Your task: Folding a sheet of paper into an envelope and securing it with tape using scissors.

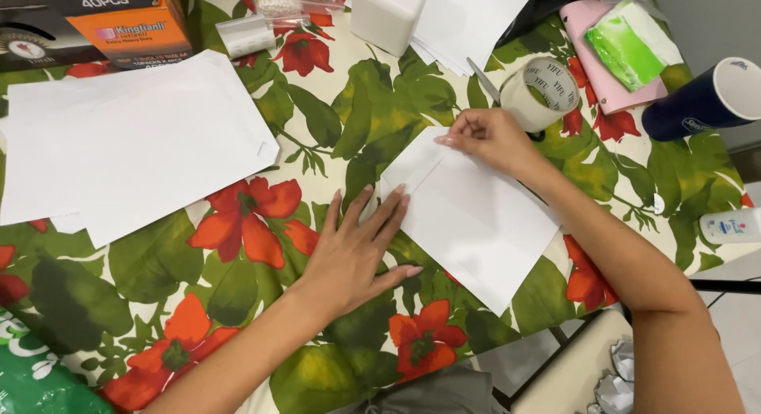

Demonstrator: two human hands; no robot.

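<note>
Flat and spread, left hand (353, 251) pins white sheet (468, 216); right hand (487, 138) pinches its folded corner. Loosened pressure could let it slide, skewing the crease.

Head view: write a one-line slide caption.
Left hand flattens a folded white sheet on a floral tablecloth while the right hand pinches its upper fold.

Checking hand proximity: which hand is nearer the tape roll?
Right. The right hand pinches the white sheet right beside the tape roll; the left hand lies flat at the sheet's left edge, farther away.
</note>
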